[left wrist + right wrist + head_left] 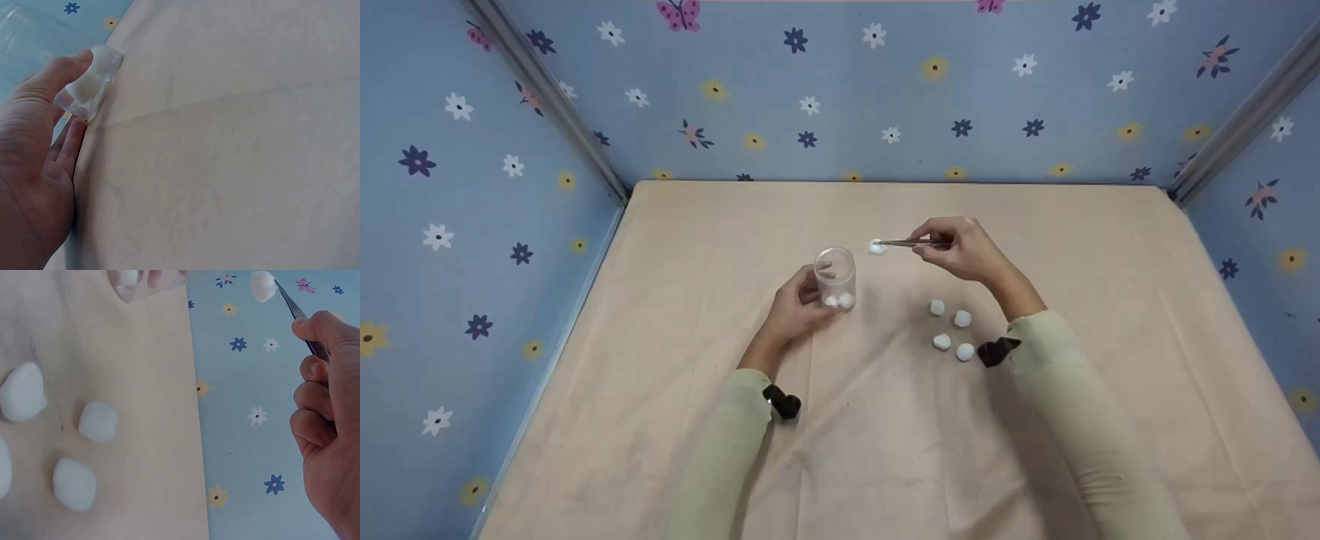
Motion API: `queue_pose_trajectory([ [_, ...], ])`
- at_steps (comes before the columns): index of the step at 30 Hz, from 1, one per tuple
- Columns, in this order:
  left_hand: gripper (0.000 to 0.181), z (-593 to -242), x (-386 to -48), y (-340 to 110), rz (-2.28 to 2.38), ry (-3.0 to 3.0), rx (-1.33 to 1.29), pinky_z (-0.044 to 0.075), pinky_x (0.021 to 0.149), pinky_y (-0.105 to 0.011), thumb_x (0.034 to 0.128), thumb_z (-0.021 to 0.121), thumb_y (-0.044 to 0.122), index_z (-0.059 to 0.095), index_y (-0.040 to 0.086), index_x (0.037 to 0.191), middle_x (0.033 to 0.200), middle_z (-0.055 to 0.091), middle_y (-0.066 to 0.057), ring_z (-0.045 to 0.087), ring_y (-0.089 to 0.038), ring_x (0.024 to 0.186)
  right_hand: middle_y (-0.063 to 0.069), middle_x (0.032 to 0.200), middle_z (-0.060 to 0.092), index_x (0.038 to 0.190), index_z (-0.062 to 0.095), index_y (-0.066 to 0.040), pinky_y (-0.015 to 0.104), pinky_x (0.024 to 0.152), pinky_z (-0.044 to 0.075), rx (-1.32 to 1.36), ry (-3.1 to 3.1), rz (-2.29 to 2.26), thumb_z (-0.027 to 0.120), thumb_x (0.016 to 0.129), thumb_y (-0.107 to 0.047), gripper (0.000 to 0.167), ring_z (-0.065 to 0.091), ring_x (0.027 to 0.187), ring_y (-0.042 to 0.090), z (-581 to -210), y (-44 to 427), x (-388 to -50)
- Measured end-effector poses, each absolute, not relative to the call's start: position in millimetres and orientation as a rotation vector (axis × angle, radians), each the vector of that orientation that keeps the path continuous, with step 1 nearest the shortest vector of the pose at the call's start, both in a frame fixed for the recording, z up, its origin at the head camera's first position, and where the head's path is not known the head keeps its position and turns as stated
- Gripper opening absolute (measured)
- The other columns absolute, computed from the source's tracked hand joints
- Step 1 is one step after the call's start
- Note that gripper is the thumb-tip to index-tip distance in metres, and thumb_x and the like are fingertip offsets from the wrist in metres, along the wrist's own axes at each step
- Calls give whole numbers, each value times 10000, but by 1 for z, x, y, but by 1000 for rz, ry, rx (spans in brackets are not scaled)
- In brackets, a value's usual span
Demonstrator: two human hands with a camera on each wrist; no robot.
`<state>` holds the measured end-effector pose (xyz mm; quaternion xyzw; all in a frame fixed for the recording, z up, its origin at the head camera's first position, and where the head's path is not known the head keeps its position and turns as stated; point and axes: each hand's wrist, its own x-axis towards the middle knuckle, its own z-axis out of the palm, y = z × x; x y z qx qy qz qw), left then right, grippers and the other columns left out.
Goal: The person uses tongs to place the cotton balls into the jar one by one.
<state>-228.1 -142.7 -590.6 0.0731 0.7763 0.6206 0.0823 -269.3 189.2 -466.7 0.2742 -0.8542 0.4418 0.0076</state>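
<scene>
Jar, clear, open-mouthed (850,285): grasped between the thumb and fingers of the left hand (796,309); two white cotton balls (846,301) are seen at its base. Tweezers, metal (898,243): pinched by the right hand (966,249), its other fingers curled in. Single cotton ball (876,247): gripped at the tweezers' tips, held apart from the jar at its two o'clock. Loose cotton balls, four (963,319): laid on beige cloth (885,420) at the jar's four o'clock. Wall (870,82): printed with flowers and butterflies.
</scene>
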Motion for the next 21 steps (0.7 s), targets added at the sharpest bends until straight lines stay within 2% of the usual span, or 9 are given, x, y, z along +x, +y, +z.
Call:
queue_pose_trajectory([
  [11, 802, -589, -228, -141, 1847, 2324, 209, 514, 1320, -526, 920, 891, 19, 536, 104, 1633, 1557, 626, -231, 634, -414, 1493, 55, 755, 639, 1103, 868, -52, 225, 615, 371, 828, -2697, 1399, 772, 1015, -78, 133, 446, 657, 70, -462, 169, -275],
  [21, 833, -590, -228, -142, 1852, 2336, 209, 520, 1317, -515, 904, 908, 24, 528, 98, 1642, 1554, 624, -236, 635, -418, 1488, -46, 721, 579, 1104, 859, -15, 222, 624, 365, 889, -2676, 1446, 764, 1010, -49, 138, 429, 647, 65, -463, 153, -276],
])
